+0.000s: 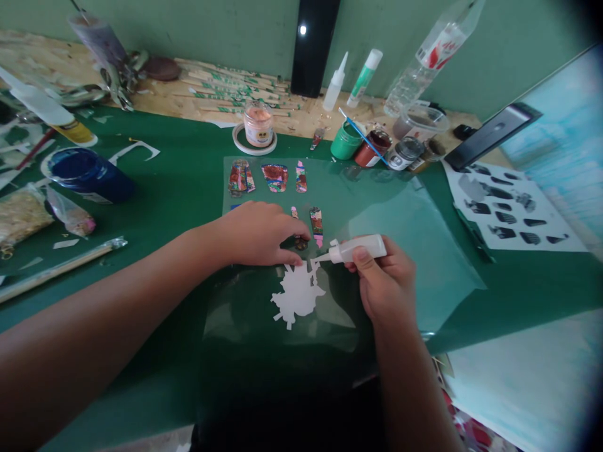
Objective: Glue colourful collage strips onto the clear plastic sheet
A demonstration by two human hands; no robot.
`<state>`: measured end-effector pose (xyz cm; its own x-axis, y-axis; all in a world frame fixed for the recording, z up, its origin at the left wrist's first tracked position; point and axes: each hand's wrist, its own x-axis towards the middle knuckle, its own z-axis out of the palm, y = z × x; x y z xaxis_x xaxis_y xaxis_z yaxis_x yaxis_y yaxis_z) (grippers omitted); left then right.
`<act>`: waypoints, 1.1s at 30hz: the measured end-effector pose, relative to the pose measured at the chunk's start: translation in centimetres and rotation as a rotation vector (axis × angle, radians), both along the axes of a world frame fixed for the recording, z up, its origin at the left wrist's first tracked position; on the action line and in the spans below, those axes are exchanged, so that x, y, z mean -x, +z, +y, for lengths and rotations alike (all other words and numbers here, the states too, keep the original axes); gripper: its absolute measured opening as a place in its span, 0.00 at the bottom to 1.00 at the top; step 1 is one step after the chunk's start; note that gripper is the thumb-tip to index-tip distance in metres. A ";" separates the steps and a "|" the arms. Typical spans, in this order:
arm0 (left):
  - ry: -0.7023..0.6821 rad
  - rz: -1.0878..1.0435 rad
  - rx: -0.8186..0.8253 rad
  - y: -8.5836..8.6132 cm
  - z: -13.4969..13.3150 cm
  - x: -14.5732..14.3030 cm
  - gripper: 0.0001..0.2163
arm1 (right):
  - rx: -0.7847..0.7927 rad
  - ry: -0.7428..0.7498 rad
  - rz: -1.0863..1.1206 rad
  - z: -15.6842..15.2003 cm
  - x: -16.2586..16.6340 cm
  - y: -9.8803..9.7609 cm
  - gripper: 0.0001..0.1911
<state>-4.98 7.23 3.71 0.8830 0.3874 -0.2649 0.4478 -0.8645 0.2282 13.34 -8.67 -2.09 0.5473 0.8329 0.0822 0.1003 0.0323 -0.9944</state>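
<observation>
A white paper cutout (299, 294) with a jagged outline lies flat on a clear plastic sheet. In my right hand (389, 279) is a small translucent glue bottle (360, 248), tipped sideways. Its thin nozzle points left and meets or nearly meets the cutout's upper right edge. My left hand (257, 235) rests palm down, thumb and fingers apart, with the thumb at the cutout's top edge. Beyond the hands are small colourful collage pieces: a wide one (276, 177), a narrow one (301, 177) and a long one (316, 223). Part of another piece is hidden by my left fingers.
Open paint jars, one green (346, 141) and one dark red (372, 149), stand at the back with a blue brush across them. A blue paint jar (89, 176) is at left. Farther back are a peach jar (258, 125), a glue stick (365, 78) and a plastic bottle (431, 56).
</observation>
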 end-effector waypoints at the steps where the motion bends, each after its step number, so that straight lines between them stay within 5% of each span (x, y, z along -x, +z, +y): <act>1: 0.002 0.001 0.002 0.0 0.0 0.0 0.22 | 0.002 0.000 -0.007 0.0 0.0 0.0 0.10; 33: -0.015 -0.009 -0.009 0.0 0.1 0.1 0.23 | -0.024 0.022 0.031 -0.2 0.1 0.2 0.10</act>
